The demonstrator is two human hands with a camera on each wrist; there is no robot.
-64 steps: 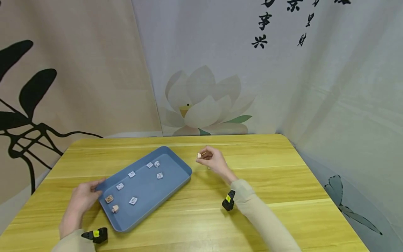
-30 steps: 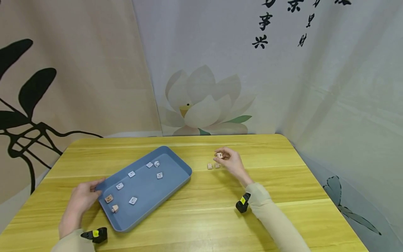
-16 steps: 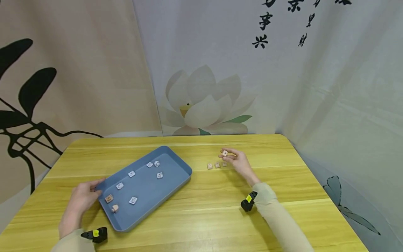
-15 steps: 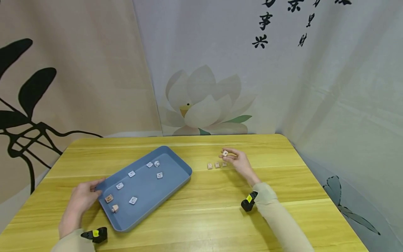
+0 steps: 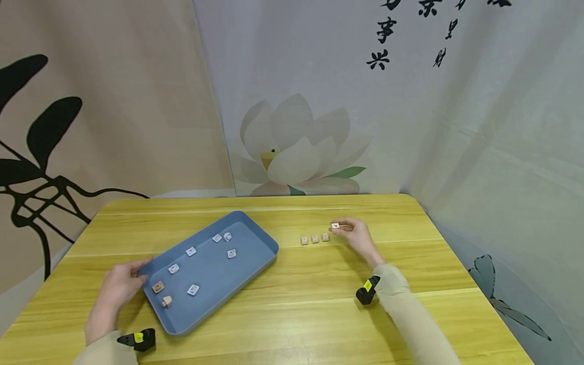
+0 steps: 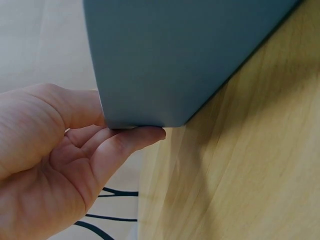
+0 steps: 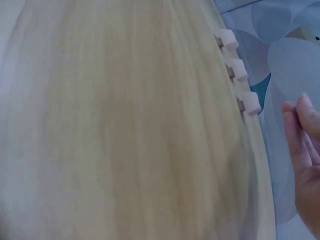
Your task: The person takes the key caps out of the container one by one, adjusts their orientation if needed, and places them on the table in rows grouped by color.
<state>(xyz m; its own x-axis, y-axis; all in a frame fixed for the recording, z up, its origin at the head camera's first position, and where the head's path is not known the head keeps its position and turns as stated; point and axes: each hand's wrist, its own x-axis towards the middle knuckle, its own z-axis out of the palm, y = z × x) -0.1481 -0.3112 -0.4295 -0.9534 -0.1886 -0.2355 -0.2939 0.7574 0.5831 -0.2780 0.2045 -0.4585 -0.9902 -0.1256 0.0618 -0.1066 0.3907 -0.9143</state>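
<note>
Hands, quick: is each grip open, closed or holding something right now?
Left hand: holding the blue tray at a corner.
Right hand: closed, pinching a small pale block at its fingertips.

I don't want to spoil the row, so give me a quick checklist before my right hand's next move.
1. Held block secure: ok, the right hand pinches it.
2. Row orderly: ok, three blocks side by side with gaps between.
3. Held block set down: not ok, it looks raised above the table, past the row's right end.
4. Tray steadied: ok, the left hand grips its left end.
5. Tray blocks all used: not ok, eight lie inside.
6. Markings right: cannot tell, too small to read.
</note>
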